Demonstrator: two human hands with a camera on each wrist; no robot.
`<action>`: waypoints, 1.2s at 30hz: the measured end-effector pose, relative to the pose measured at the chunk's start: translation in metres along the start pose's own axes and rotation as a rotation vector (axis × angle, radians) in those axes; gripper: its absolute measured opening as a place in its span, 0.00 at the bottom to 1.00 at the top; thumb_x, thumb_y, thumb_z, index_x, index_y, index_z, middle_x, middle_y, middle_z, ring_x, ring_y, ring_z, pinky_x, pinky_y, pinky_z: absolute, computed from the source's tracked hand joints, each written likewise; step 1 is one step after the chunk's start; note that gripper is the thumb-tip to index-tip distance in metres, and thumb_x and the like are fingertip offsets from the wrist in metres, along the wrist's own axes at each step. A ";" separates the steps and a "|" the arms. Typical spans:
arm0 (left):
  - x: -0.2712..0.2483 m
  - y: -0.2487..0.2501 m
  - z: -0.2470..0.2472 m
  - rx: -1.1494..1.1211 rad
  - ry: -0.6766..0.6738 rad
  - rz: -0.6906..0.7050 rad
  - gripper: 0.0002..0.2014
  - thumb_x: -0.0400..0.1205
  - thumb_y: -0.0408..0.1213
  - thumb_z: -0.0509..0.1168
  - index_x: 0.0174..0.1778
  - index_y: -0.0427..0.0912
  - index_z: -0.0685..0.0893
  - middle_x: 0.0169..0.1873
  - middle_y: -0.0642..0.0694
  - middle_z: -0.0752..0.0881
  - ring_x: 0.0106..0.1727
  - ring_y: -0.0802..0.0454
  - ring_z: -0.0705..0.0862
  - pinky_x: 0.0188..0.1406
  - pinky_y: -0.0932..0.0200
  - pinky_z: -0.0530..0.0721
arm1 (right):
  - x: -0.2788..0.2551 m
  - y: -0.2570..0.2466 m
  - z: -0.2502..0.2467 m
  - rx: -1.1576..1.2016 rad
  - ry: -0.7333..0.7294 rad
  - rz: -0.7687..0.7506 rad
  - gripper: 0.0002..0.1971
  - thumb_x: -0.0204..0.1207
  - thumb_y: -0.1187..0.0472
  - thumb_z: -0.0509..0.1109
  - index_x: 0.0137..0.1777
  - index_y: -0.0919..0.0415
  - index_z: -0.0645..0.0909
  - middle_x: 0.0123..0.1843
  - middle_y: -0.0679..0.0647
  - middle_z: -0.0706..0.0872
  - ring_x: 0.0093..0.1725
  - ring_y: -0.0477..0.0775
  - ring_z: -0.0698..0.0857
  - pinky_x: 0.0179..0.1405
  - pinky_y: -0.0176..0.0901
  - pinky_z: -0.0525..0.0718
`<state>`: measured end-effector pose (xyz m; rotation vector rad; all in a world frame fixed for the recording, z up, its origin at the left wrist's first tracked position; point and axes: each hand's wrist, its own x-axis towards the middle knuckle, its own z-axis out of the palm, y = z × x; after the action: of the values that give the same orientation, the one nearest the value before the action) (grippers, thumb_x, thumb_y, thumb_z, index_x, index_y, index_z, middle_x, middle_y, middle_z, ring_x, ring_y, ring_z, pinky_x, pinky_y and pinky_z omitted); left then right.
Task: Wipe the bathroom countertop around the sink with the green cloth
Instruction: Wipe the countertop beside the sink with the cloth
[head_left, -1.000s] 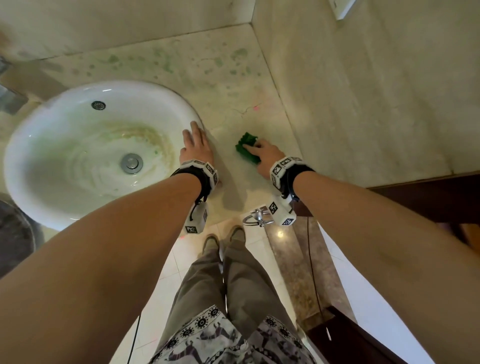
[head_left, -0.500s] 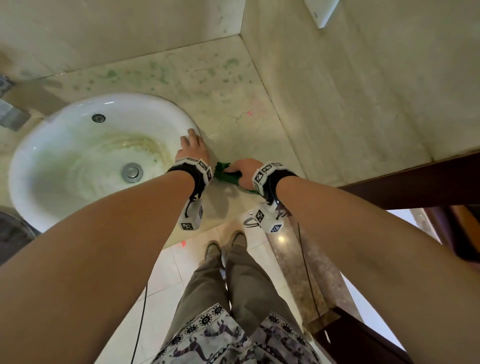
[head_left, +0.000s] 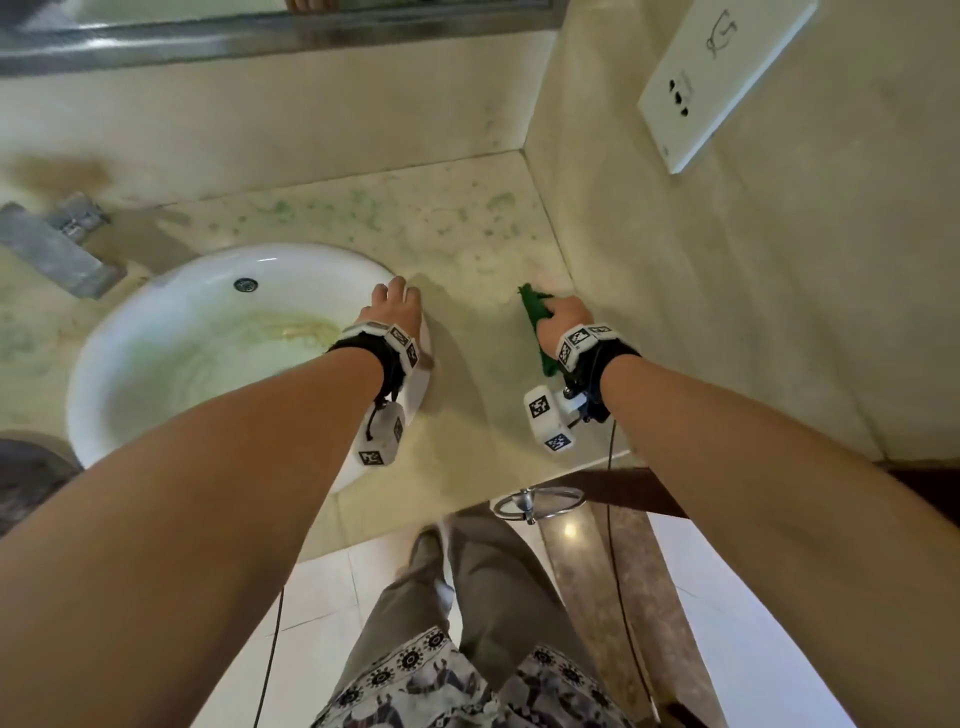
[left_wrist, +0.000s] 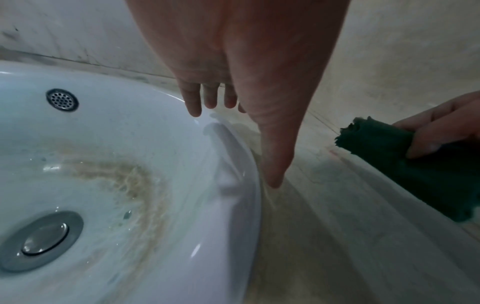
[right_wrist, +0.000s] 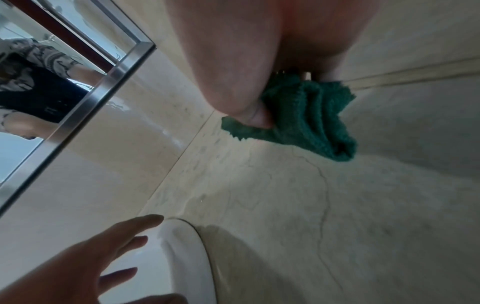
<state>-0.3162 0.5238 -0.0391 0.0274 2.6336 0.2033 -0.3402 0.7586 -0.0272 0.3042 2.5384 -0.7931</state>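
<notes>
My right hand (head_left: 563, 317) grips the bunched green cloth (head_left: 535, 312) and presses it onto the beige marble countertop (head_left: 483, 410), close to the right wall. In the right wrist view the thumb pinches the green cloth (right_wrist: 311, 115) against the stone. My left hand (head_left: 392, 306) lies flat with straight fingers on the right rim of the white sink (head_left: 171, 306). The left wrist view shows those fingers (left_wrist: 193, 100) spread over the sink rim (left_wrist: 233, 144), with the cloth (left_wrist: 415, 164) off to the right.
A metal faucet (head_left: 57, 249) stands at the back left. Green stains (head_left: 363, 213) speckle the counter behind the sink. The side wall (head_left: 727, 286) carries a white socket plate (head_left: 722, 78). A mirror frame (right_wrist: 85, 98) runs above the back wall. A chrome towel ring (head_left: 537, 504) hangs below the counter edge.
My right hand has carried the cloth from the counter's front, beside my left wrist, back and to the right, towards the wall. The left hand stays on the sink rim.
</notes>
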 end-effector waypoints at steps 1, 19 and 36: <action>0.005 -0.001 -0.002 -0.014 -0.002 0.001 0.52 0.64 0.54 0.82 0.77 0.35 0.62 0.78 0.38 0.59 0.78 0.36 0.60 0.71 0.39 0.75 | 0.010 -0.001 -0.003 -0.004 0.032 0.009 0.17 0.82 0.62 0.58 0.64 0.60 0.84 0.56 0.63 0.88 0.43 0.58 0.81 0.47 0.44 0.82; 0.056 -0.026 -0.013 0.079 -0.046 -0.135 0.74 0.45 0.74 0.77 0.81 0.32 0.59 0.81 0.37 0.57 0.83 0.37 0.52 0.82 0.42 0.59 | 0.121 -0.029 0.019 -0.385 0.084 0.173 0.31 0.80 0.62 0.63 0.81 0.65 0.58 0.80 0.66 0.60 0.77 0.69 0.66 0.75 0.59 0.69; 0.055 -0.030 -0.012 0.046 -0.010 -0.090 0.76 0.44 0.75 0.76 0.81 0.30 0.59 0.80 0.35 0.58 0.82 0.36 0.53 0.83 0.45 0.56 | 0.116 -0.058 0.043 -0.409 -0.114 -0.424 0.28 0.79 0.67 0.61 0.79 0.50 0.70 0.76 0.56 0.72 0.66 0.66 0.74 0.66 0.50 0.78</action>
<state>-0.3700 0.4952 -0.0599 -0.0736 2.6220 0.1119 -0.4449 0.6946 -0.0870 -0.4108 2.6080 -0.3949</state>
